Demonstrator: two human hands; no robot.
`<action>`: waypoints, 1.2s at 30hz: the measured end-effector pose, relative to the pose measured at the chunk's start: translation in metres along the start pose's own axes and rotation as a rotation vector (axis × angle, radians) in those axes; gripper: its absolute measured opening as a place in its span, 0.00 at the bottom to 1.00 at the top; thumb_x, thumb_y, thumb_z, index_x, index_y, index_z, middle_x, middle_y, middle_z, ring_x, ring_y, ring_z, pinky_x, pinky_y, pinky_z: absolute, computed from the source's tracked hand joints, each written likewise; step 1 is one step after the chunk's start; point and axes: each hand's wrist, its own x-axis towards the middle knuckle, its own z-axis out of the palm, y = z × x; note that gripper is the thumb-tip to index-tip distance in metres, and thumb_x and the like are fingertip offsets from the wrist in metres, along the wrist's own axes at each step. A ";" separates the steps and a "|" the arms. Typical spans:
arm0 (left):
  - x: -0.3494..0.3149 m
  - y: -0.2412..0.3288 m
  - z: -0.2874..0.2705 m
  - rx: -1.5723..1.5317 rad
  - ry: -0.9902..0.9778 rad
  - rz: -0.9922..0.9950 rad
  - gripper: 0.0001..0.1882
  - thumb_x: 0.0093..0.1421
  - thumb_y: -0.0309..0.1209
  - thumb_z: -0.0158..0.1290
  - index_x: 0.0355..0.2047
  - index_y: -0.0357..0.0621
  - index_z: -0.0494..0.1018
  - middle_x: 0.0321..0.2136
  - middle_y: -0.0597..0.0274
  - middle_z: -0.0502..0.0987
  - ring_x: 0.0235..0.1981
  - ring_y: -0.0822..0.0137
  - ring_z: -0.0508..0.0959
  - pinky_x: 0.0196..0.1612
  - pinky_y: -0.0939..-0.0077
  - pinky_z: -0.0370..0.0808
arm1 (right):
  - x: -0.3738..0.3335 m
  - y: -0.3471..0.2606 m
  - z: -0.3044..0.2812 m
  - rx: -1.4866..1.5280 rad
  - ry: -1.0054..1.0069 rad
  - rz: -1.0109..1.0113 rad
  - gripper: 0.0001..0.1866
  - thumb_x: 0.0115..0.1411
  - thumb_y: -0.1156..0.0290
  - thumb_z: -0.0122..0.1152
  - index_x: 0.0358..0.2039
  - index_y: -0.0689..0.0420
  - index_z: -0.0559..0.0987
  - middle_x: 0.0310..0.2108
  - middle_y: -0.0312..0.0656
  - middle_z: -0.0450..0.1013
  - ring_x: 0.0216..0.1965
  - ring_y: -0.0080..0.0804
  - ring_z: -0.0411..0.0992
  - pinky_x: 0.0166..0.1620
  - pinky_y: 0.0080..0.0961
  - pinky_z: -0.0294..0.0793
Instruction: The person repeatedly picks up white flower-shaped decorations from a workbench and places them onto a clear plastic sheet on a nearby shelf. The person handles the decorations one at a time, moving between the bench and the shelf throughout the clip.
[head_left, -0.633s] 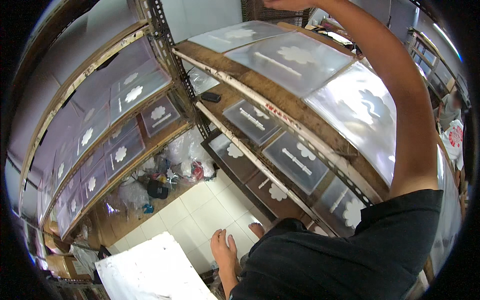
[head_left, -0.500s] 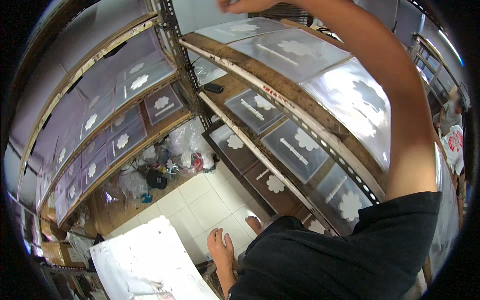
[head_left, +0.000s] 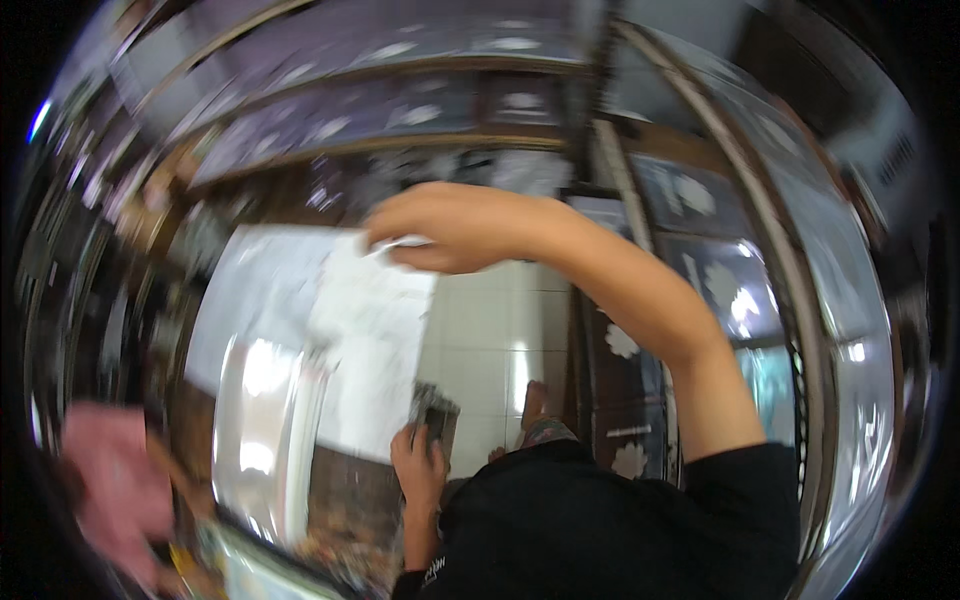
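My right hand (head_left: 445, 230) reaches across over the far part of a white board (head_left: 365, 340). Its fingers are curled toward the thumb around a small pale thing, too blurred to name. Lower down, my left hand (head_left: 420, 470) hangs beside the board's near corner, its fingers loosely apart and nothing seen in them. Just beyond its fingertips is a dark, blurred block-like object (head_left: 437, 410); whether they touch cannot be told. A shiny clear plastic sheet or roll (head_left: 258, 430) lies left of the board.
Shelves (head_left: 480, 65) with clear sheets bearing white flower-like shapes run along the back. Another rack (head_left: 770, 220) stands at right with similar sheets (head_left: 715, 285). Pale floor tiles (head_left: 485, 330) show between. A person in a pink shirt (head_left: 120, 480) is at lower left.
My view has swung left toward the white board. My right hand has come down from above the right rack's top shelf to over the board. My left hand stays low.
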 end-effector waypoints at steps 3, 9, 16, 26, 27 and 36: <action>-0.038 -0.004 -0.018 0.156 0.077 -0.157 0.22 0.56 0.27 0.57 0.51 0.35 0.72 0.55 0.40 0.68 0.59 0.41 0.66 0.61 0.48 0.62 | -0.043 0.005 0.053 0.392 0.136 0.288 0.11 0.65 0.71 0.55 0.44 0.63 0.79 0.42 0.45 0.78 0.45 0.34 0.76 0.50 0.30 0.74; -0.089 -0.020 -0.033 0.258 0.079 -0.299 0.32 0.56 0.34 0.60 0.60 0.37 0.66 0.63 0.44 0.63 0.66 0.47 0.60 0.68 0.48 0.55 | -0.215 0.055 0.244 1.029 0.788 1.016 0.11 0.68 0.62 0.59 0.31 0.52 0.70 0.28 0.31 0.67 0.31 0.25 0.68 0.39 0.25 0.74; -0.092 -0.020 -0.025 0.408 0.037 -0.331 0.36 0.55 0.38 0.60 0.62 0.39 0.65 0.65 0.45 0.61 0.67 0.48 0.59 0.68 0.48 0.54 | -0.392 0.004 0.360 1.099 0.410 1.753 0.07 0.67 0.62 0.56 0.38 0.51 0.73 0.28 0.38 0.74 0.28 0.32 0.75 0.30 0.29 0.76; -0.090 -0.021 -0.025 0.392 0.069 -0.332 0.34 0.57 0.37 0.58 0.62 0.39 0.64 0.65 0.46 0.60 0.67 0.48 0.58 0.69 0.49 0.52 | -0.412 0.015 0.374 1.002 -0.121 1.734 0.06 0.66 0.68 0.56 0.42 0.52 0.72 0.33 0.38 0.73 0.32 0.32 0.76 0.35 0.32 0.79; -0.090 -0.021 -0.025 0.373 0.079 -0.334 0.33 0.57 0.37 0.57 0.62 0.39 0.64 0.65 0.46 0.61 0.67 0.48 0.58 0.69 0.49 0.52 | -0.406 0.021 0.376 0.987 -0.146 1.705 0.06 0.66 0.68 0.56 0.42 0.53 0.72 0.32 0.37 0.72 0.31 0.31 0.76 0.33 0.31 0.78; -0.091 -0.014 -0.052 0.156 0.472 -0.433 0.32 0.55 0.30 0.59 0.61 0.40 0.66 0.64 0.44 0.62 0.67 0.45 0.59 0.68 0.44 0.52 | -0.376 0.059 0.395 0.866 -0.174 1.444 0.05 0.67 0.68 0.56 0.38 0.55 0.73 0.28 0.35 0.71 0.28 0.30 0.74 0.30 0.27 0.76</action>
